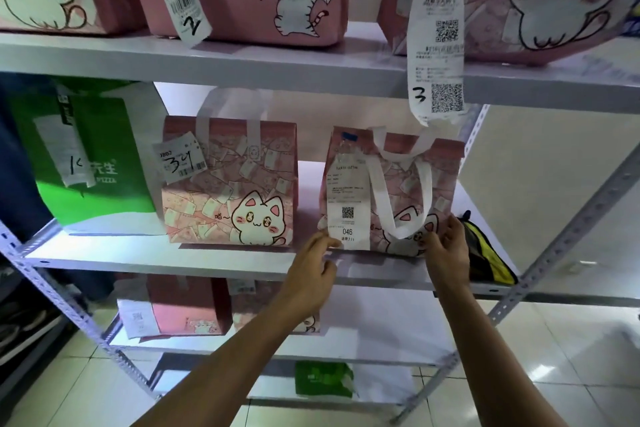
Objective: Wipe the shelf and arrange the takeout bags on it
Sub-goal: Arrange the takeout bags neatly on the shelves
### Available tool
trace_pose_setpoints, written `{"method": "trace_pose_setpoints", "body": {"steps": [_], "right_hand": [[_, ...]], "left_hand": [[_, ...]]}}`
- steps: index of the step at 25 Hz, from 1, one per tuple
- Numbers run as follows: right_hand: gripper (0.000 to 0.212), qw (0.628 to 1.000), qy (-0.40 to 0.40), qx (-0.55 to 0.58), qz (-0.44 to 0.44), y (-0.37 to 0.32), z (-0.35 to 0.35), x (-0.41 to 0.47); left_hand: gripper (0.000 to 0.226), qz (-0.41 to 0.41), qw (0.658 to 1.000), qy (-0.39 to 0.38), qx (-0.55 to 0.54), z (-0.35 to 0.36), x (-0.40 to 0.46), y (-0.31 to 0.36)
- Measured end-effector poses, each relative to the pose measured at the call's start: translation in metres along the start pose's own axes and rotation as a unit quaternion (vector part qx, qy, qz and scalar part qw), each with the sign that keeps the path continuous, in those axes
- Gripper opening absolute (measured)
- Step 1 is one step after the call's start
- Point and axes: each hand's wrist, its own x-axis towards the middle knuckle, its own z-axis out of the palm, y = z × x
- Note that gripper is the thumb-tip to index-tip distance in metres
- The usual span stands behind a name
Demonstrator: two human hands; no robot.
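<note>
A pink cat-print takeout bag (405, 177) with white handles and a long receipt marked 046 stands on the middle white shelf (138, 258), right of centre. My left hand (317, 269) touches its lower left corner at the receipt's bottom edge. My right hand (446, 250) presses against its lower right side. Left of it stands a second pink cat bag (235, 184) tagged 34, and further left a green pizza bag (93, 156) with a receipt.
A yellow and black cloth (485, 253) lies on the shelf right of the held bag. Three pink cat bags fill the upper shelf (277, 62), receipts hanging over its edge. More pink bags sit on the lower shelf (363, 340); a green bag (323, 380) lies near the tiled floor.
</note>
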Motion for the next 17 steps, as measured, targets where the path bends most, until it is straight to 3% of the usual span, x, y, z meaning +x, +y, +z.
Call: {"method": "trace_pose_setpoints", "body": {"steps": [9, 17], "right_hand": [[0.027, 0.998, 0.015, -0.062, -0.018, 0.012, 0.004, 0.019], [0.031, 0.998, 0.048, -0.027, 0.001, 0.004, -0.007, 0.005]], "left_hand": [[0.035, -0.018, 0.999, 0.033, 0.033, 0.002, 0.009, -0.001], [0.029, -0.026, 0.999, 0.014, 0.035, -0.005, 0.003, -0.005]]}}
